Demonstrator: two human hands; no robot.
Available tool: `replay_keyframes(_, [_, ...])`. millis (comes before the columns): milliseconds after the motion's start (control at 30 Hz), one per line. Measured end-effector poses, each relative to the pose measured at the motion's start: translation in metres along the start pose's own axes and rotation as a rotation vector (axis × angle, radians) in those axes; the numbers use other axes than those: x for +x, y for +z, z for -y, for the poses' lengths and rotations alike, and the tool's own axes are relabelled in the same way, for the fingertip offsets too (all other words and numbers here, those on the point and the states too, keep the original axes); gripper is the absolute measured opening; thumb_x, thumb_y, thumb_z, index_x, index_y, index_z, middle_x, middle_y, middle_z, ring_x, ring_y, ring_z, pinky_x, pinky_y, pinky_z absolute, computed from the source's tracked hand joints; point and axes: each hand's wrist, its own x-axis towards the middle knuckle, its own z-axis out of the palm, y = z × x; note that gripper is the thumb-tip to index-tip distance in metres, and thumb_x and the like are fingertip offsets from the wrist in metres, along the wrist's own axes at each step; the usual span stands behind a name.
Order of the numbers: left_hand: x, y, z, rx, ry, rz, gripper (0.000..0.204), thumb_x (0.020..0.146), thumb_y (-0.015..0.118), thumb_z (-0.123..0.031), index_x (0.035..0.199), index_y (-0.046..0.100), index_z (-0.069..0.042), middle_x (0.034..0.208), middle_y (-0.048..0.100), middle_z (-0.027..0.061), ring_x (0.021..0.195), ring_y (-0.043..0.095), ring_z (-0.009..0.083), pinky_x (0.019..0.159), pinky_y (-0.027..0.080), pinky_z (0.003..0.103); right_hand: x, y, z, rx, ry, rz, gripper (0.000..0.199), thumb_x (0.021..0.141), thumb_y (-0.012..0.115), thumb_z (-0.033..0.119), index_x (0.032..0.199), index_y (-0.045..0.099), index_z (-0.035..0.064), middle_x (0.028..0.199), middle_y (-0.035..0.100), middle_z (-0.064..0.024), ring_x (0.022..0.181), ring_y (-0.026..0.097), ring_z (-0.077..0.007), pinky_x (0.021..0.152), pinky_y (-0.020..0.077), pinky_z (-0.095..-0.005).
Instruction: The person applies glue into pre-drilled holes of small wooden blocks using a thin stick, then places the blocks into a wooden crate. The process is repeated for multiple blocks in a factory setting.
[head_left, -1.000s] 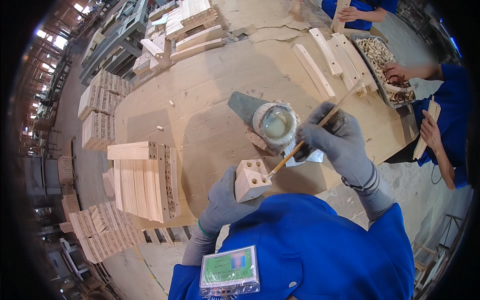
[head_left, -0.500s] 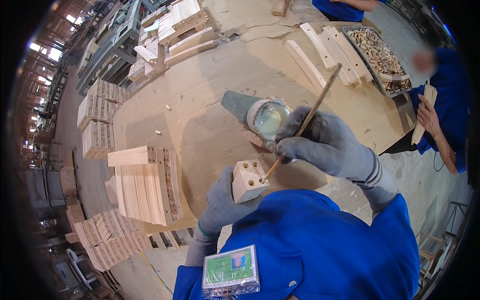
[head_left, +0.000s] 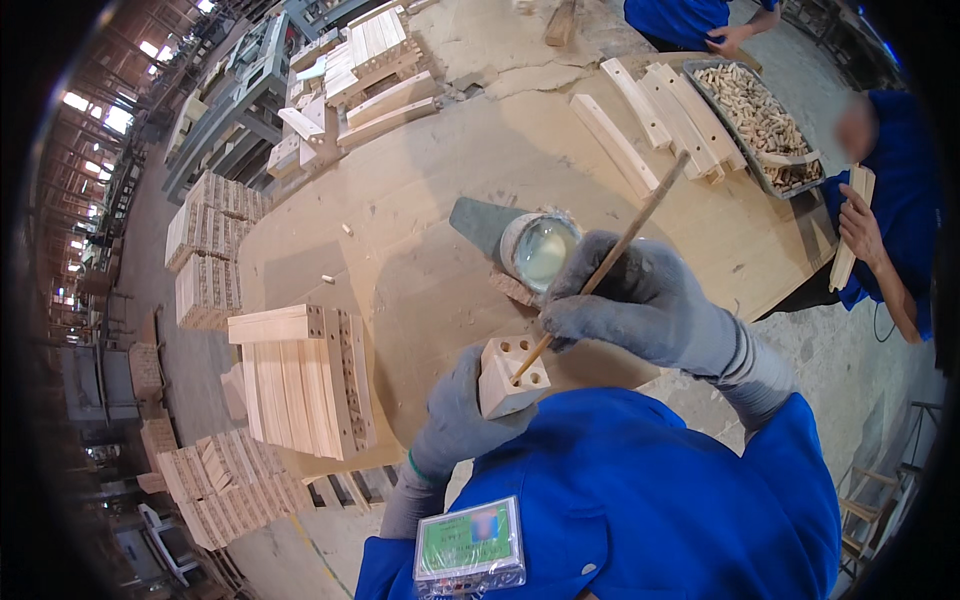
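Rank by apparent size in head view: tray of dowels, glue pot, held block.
1. Tray of dowels, largest though farthest.
2. Glue pot and held block look alike; the block is nearer, so unranked.

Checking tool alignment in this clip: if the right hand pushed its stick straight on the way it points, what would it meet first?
The right hand aims the thin stick down-left; its tip is already at a hole in the wooden block held by the left hand. Depth inside the hole is unclear.

We are standing in a woodworking factory hall: stacks of cut wooden pieces (head_left: pixel 210 260) are lining the concrete floor (head_left: pixel 150 210), drilled blocks (head_left: pixel 300 380) and long slats (head_left: pixel 650 110) are lying on a plywood worktable (head_left: pixel 420 220), and a tray of dowels (head_left: pixel 765 120) is sitting beside co-workers in blue uniforms (head_left: pixel 900 170).
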Motion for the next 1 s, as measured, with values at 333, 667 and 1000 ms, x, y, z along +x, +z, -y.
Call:
replay_keyframes(333, [0.001, -0.002, -0.002, -0.007, 0.079, -0.052, 0.064, 0.063, 0.083, -0.024, 0.116, 0.051, -0.004, 0.098, 0.064, 0.0118, 0.081, 0.067, 0.025, 0.069, 0.053, 0.034, -0.001, 0.003, 0.005, -0.153, -0.125, 0.082, 0.012, 0.086, 0.064, 0.002, 0.096, 0.06, -0.0052, 0.086, 0.066, -0.0115, 0.08, 0.066, -0.0155, 0.072, 0.0537, -0.026])
replay_keyframes(667, [-0.004, -0.018, 0.018, 0.255, 0.428, -0.322, 0.063, 0.061, 0.083, -0.024, 0.112, 0.05, -0.005, 0.1, 0.062, 0.0114, 0.094, 0.061, 0.0298, 0.087, 0.047, 0.043, 0.005, -0.016, -0.002, 0.102, -0.213, -0.182, 0.019, 0.085, 0.063, 0.003, 0.102, 0.058, -0.0046, 0.102, 0.064, -0.014, 0.089, 0.066, -0.0168, 0.077, 0.0551, -0.0263])
replay_keyframes(1000, [0.027, -0.045, -0.022, 0.88, 0.962, -0.535, 0.042, 0.083, 0.067, -0.032, 0.121, 0.049, -0.037, 0.127, 0.037, 0.009, 0.133, 0.019, 0.046, 0.106, 0.017, 0.07, 0.072, 0.039, -0.036, -0.331, -0.015, 0.13, 0.068, 0.09, 0.058, 0.042, 0.136, 0.038, -0.0033, 0.13, 0.049, -0.0169, 0.113, 0.051, -0.0233, 0.097, 0.042, -0.0316])
